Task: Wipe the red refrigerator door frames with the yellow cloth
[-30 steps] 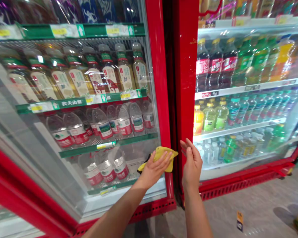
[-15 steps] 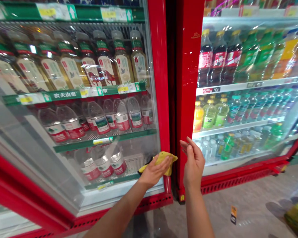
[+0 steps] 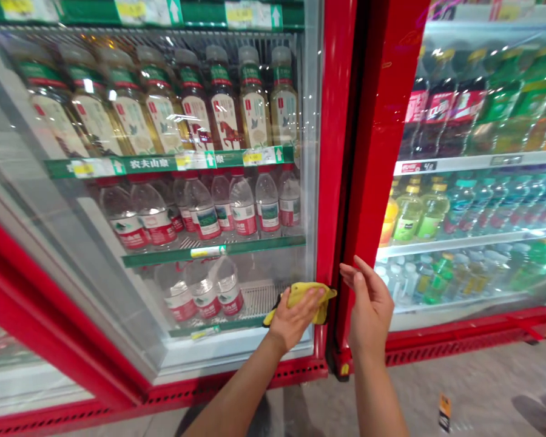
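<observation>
Head view: left hand [image 3: 296, 317] presses yellow cloth [image 3: 310, 296] flat at lower right of left fridge's glass door [image 3: 277, 267], cloth reaching onto red frame [image 3: 331, 182]. Right hand [image 3: 370, 303] is empty, fingers loosely curled, near the right fridge [image 3: 377, 152]. Behind the glass, 3 water bottles [image 3: 203, 295] stand on the bottom shelf [image 3: 259, 298], left of the cloth.

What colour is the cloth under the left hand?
The cloth is yellow with black edging, shown best in the head view.
</observation>
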Tool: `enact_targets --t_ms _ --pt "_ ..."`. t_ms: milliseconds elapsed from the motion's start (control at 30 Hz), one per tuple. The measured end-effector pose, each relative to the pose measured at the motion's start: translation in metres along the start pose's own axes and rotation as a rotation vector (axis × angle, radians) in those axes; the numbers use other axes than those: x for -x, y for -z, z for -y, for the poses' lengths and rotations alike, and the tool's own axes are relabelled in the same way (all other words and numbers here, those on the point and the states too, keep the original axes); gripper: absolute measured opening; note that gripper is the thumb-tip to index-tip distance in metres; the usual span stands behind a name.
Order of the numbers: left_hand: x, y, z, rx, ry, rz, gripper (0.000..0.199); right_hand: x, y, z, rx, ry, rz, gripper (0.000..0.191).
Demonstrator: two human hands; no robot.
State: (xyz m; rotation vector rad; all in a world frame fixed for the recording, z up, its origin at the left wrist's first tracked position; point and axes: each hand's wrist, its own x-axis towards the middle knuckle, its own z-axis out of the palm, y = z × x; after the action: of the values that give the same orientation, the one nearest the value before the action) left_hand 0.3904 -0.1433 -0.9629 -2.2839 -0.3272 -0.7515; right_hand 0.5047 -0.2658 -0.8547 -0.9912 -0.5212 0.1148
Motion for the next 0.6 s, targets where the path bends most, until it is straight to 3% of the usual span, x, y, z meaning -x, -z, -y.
enact_targets --t_ms 133,267,367,467,533,600 --pt "-0.001 0.01 0.023 -0.014 0.075 0.036 0.056 0.005 -0.009 -0.002 0.006 0.008 -0.017 0.048" --pt "0.039 0.017 0.04 -0.078 0.35 -0.01 0.063 0.015 -0.018 0.001 0.049 0.042 -0.001 0.045" --pt "0.065 0.014 0.034 -0.063 0.249 -0.053 0.053 0.024 -0.026 0.002 0.057 0.064 0.03 0.043" --pt "0.058 0.016 0.033 -0.048 0.097 -0.072 0.047 0.033 -0.036 -0.001 0.063 0.076 0.056 0.042" --pt "0.044 0.022 0.045 -0.061 0.101 -0.084 0.052 0.038 -0.042 -0.003 0.074 0.079 0.075 0.042" --pt "0.038 0.029 0.062 -0.065 0.2 -0.082 0.062 0.042 -0.047 -0.005 0.093 0.079 0.099 0.042"
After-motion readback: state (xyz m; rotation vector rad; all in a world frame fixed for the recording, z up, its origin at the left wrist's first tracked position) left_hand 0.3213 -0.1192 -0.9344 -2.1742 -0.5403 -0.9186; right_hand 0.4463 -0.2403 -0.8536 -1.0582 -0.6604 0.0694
